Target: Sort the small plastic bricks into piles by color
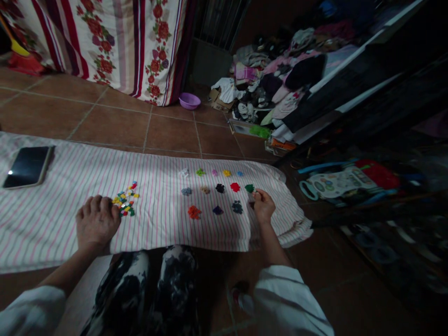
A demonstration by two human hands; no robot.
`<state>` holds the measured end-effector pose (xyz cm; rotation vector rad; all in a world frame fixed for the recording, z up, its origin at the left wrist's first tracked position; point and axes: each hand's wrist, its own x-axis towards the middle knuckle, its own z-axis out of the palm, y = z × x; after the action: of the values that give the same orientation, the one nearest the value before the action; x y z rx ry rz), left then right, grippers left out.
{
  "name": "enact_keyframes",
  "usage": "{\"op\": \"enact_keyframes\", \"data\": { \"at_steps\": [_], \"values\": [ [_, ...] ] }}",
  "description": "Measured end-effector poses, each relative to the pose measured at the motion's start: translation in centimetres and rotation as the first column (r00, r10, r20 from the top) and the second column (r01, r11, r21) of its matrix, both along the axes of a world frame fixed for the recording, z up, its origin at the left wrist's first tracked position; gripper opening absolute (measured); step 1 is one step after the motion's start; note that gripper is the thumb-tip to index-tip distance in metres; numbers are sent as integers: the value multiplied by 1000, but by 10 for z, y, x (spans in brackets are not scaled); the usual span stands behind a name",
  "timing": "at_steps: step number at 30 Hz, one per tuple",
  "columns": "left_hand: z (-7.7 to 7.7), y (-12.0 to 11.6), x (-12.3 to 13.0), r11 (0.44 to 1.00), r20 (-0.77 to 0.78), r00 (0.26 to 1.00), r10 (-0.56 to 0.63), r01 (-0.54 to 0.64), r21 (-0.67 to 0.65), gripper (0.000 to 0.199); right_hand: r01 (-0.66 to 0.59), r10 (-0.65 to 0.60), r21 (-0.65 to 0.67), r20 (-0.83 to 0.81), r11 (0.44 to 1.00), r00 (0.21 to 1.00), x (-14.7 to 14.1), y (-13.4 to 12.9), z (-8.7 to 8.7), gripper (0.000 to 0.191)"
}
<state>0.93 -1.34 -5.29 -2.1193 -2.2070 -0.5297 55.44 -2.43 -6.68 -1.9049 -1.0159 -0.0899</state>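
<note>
Several small heaps of tiny pieces, sorted by colour, lie in three rows on a striped cloth (161, 186). My right hand (263, 205) is at the right end of the middle row, thumb and finger pinched together at the edge of the dark green heap (249, 187); whatever they hold is too small to make out. Beside that heap are a red heap (234, 187) and a black heap (220, 188). An orange heap (194, 212) sits in the near row. My left hand (98, 221) rests palm down on the cloth, touching a loose mixed-colour pile (126, 199).
A phone or tablet (28, 166) lies at the cloth's left end. Beyond the cloth, a purple basin (189, 101) stands on the tiled floor by a floral curtain (129, 46). Clothes and shoes are heaped (276, 79) at the back right. A toy panel (341, 182) is at the right.
</note>
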Motion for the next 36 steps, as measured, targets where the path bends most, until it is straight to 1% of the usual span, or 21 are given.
{"op": "enact_keyframes", "data": {
  "at_steps": [3, 5, 8, 11, 15, 19, 22, 26, 30, 34, 36],
  "values": [
    [-2, 1, 0, 1000, 10, 1000, 7, -7, 20, 42, 64, -65, -45, -22, 997, 998, 20, 6, -1, 43],
    [-2, 1, 0, 1000, 17, 1000, 5, -6, 27, 42, 84, -85, -96, -5, 992, 996, 29, 11, -1, 42],
    [-1, 0, 1, 1000, 42, 999, 8, -9, 18, 42, 79, -74, -165, 34, 983, 997, 35, 16, 0, 39],
    [0, 0, 1, 1000, 65, 998, 10, -12, 20, 41, 46, -32, -210, 70, 977, 997, 37, 21, 1, 37],
    [-2, 0, 0, 999, 41, 999, -9, 8, 39, 41, 2, 24, -227, 111, 974, 994, 37, 26, 2, 35],
    [-2, 0, 0, 1000, -7, 1000, 2, -2, 18, 45, -11, 46, -258, 130, 966, 990, 36, 33, 4, 33],
    [-2, 1, 0, 1000, -11, 1000, 12, -12, 3, 45, -19, 57, -285, 128, 958, 990, 36, 38, 3, 36],
    [-1, 1, 0, 1000, 13, 1000, 11, -11, -2, 43, -3, 42, -283, 133, 959, 990, 39, 39, -2, 39],
    [-1, 2, 0, 1000, 39, 999, 20, -19, -16, 44, 11, 18, -274, 101, 962, 995, 43, 38, -6, 40],
    [-2, 1, 0, 1000, 36, 999, 24, -23, -10, 45, 28, -7, -309, 67, 951, 998, 46, 37, -6, 42],
    [-2, 1, 1, 1000, 41, 999, 20, -21, 5, 43, 15, -1, -299, 48, 954, 999, 46, 37, -5, 40]
  ]
}}
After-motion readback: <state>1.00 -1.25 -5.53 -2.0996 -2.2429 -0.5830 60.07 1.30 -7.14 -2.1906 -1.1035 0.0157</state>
